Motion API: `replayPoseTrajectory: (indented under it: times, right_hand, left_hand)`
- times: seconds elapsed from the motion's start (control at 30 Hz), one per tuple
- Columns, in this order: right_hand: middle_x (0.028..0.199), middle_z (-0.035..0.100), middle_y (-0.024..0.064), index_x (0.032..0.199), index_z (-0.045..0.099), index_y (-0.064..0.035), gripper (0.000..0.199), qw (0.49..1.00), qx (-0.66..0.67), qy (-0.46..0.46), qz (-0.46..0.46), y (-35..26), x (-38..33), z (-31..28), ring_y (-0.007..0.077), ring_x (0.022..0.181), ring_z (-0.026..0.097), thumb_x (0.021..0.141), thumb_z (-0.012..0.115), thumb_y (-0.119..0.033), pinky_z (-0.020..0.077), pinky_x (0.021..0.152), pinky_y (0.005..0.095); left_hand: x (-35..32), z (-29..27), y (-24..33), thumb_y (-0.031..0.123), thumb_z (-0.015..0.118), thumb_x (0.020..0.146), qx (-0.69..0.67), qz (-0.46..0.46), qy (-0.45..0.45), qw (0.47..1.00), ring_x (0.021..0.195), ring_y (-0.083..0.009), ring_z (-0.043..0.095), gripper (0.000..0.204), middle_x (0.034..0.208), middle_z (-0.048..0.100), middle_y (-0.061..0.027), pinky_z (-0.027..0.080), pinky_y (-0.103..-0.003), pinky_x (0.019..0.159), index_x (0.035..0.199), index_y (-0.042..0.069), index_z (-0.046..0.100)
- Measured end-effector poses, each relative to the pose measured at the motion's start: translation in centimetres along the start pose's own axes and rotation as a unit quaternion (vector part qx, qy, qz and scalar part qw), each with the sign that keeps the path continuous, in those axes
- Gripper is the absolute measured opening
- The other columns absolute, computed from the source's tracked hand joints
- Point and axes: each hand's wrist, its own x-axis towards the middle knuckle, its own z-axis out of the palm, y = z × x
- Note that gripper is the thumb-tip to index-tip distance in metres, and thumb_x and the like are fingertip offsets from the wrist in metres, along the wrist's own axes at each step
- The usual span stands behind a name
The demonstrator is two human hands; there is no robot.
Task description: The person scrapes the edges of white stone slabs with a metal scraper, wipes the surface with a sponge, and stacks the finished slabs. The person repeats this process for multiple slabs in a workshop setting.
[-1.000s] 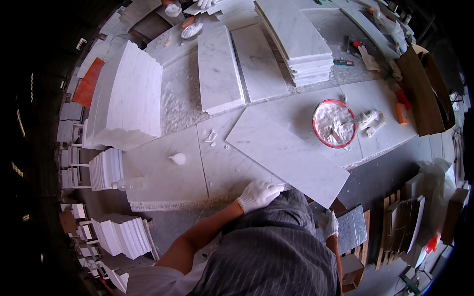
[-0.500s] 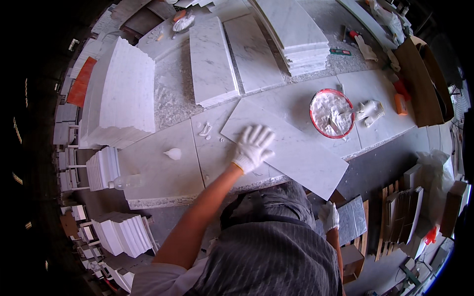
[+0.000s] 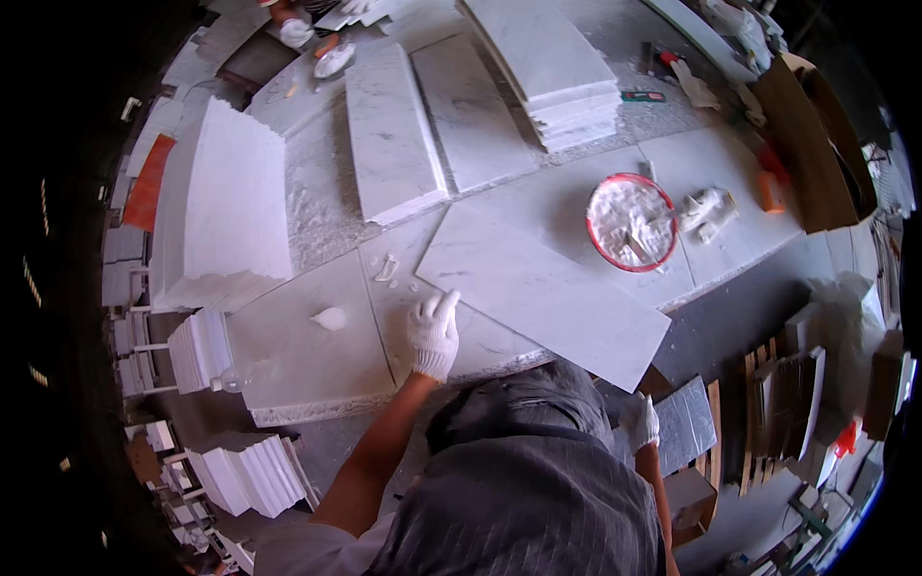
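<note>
My left hand (image 3: 434, 338), in a white knit glove, is at the left long edge of a pale marble slab (image 3: 547, 288). Its fingers are drawn together and curled, with the tips at that edge; what they hold, if anything, is hidden. The slab lies slantwise on the worktable (image 3: 317, 370), and its near corner juts past the front edge. My right hand (image 3: 641, 422), gloved too, hangs low beyond that corner, close to a grey slab (image 3: 686, 422); its fingers hardly show. Right of the marble slab stands a red-rimmed tub (image 3: 615, 257) of white paste with a scraper in it.
Stacked marble slabs (image 3: 230, 192) rise at the left, with more slabs (image 3: 394, 134) along the back. A crumpled glove (image 3: 709, 213) lies beside the tub. An open cardboard box (image 3: 812, 144) stands far right. At the far left, another person's gloved hand (image 3: 296, 34) shows.
My left hand has slid off the slab's face toward me and left, its spread fingers now curled at the edge. The view has shifted slightly. Another person's hands have appeared at the far left.
</note>
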Motion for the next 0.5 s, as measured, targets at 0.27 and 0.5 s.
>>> replayPoseTrajectory:
  times: [0.27, 0.5]
  right_hand:
    - [0.137, 0.054, 0.007, 0.145, 0.041, -0.0097, 0.078, 0.994, -0.052, -0.089, -0.036, -6.3, -3.7, 8.0, 0.0207, 0.114, 0.054, 0.096, 0.032, -0.069, 0.0423, 0.095, 0.0381]
    - [0.145, 0.048, 0.0091, 0.147, 0.038, -0.0072, 0.089, 0.985, 0.014, -0.162, -0.049, -8.0, -4.9, 11.4, 0.0254, 0.129, 0.047, 0.093, 0.021, -0.075, 0.0355, 0.106, 0.0438]
  left_hand:
    - [-2.0, -1.0, 3.9, 0.01, 0.065, 0.086, -0.213, 0.013, -0.023, 0.977, 0.073, -0.0288, 0.063, 0.025, 0.083, 0.068, -0.0092, 0.051, -0.039, 0.068, 0.111, 0.013, 0.07]
    - [-3.1, -1.9, 3.8, 0.019, 0.064, 0.091, -0.246, -0.049, -0.105, 0.962, 0.084, -0.0284, 0.07, 0.021, 0.097, 0.071, -0.0139, 0.055, -0.037, 0.074, 0.109, 0.011, 0.07]
